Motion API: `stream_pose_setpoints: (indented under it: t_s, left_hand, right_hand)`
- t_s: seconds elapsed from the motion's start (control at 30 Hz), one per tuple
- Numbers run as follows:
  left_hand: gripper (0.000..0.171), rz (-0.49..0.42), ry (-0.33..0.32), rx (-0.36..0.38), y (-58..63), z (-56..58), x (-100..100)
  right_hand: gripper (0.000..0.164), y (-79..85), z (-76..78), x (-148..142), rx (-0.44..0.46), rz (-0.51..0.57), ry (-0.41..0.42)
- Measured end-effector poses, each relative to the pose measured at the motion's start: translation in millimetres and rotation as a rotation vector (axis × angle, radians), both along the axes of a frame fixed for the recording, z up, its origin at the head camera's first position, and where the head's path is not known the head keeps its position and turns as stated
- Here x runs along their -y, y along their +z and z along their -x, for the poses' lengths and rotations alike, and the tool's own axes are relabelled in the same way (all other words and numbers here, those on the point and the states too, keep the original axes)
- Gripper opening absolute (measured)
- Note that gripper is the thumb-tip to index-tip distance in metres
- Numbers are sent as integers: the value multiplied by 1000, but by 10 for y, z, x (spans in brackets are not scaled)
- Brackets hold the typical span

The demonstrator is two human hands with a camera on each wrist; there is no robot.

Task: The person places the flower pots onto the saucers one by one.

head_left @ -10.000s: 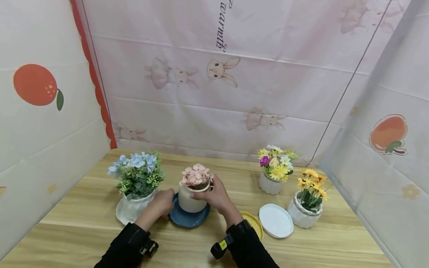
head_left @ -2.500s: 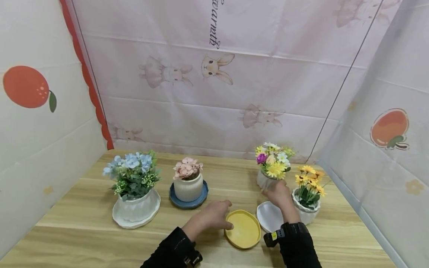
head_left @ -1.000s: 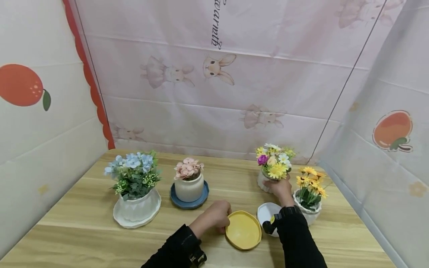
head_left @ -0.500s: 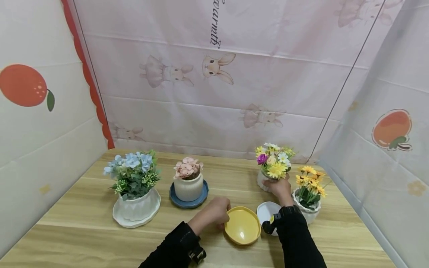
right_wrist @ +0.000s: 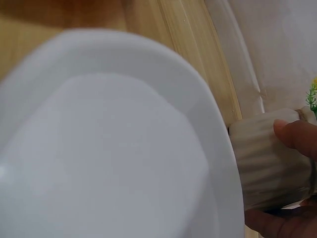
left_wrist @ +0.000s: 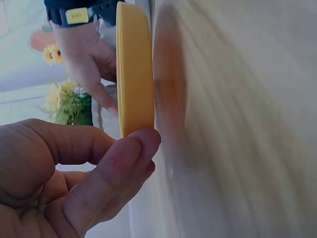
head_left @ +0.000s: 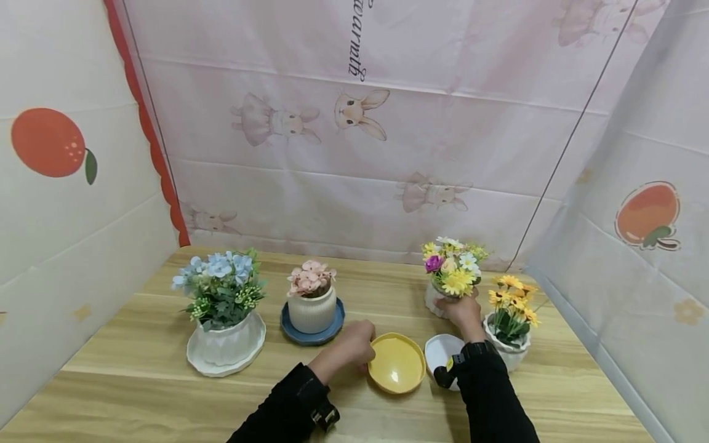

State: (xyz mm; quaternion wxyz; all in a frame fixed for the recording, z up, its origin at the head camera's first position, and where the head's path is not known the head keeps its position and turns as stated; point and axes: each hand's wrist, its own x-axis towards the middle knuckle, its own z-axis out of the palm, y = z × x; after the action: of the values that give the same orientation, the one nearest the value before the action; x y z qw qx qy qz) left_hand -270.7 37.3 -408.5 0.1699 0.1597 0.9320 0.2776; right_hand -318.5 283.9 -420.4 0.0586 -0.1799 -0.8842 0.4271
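We see a person in black sleeves at work over a wood-grain bench (head_left: pixel 138 394), hands apart, each on its own piece. The left hand (head_left: pixel 350 347) pinches the left rim of a yellow dish (head_left: pixel 397 364) between thumb and fingers, nearer us than the bench's far edge and right of its middle; we cannot be sure the dish's whole base is clear of the surface. The right hand (head_left: pixel 464 312) grips a pot of mixed flowers (head_left: pixel 453 272), upright near the far edge, toward the far right corner. Under that wrist lies a white plate (head_left: pixel 440 352), partly hidden, just beside the yellow dish. A pot of orange flowers (head_left: pixel 508 326) stands close to the right edge. Toward the left edge, we find a pot of blue flowers (head_left: pixel 223 307) on a white saucer (head_left: pixel 256 342) and, next to it, a pot of pink flowers (head_left: pixel 312 301) on a blue saucer (head_left: pixel 312 339).
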Motion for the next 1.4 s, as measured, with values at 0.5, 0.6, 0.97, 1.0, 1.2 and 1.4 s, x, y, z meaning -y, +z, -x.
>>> stream_pose_setpoints:
  t_s: [0.5, 0.6, 0.97, 1.0, 1.2, 1.4]
  left_hand:
    - [11, -83, 112, -15, 13, 238, 138]
    - [12, -74, 145, -15, 0, 280, 142]
    - [14, -56, 219, -27, -116, 392, 166]
    - [15, -61, 223, -19, -125, 397, 168]
    - [12, -34, 232, -7, -146, 430, 158]
    - [13, -4, 229, -17, -131, 437, 128]
  right_hand:
    - [87, -16, -17, -4, -17, 12, 13]
    - [87, -25, -15, -8, -18, 12, 15]
    - [89, -39, -13, -23, -16, 6, 23]
    - [89, -40, -14, -22, -17, 0, 25]
    - [90, -35, -11, -17, -21, -11, 28]
    - [95, -33, -5, -19, -1, 20, 3]
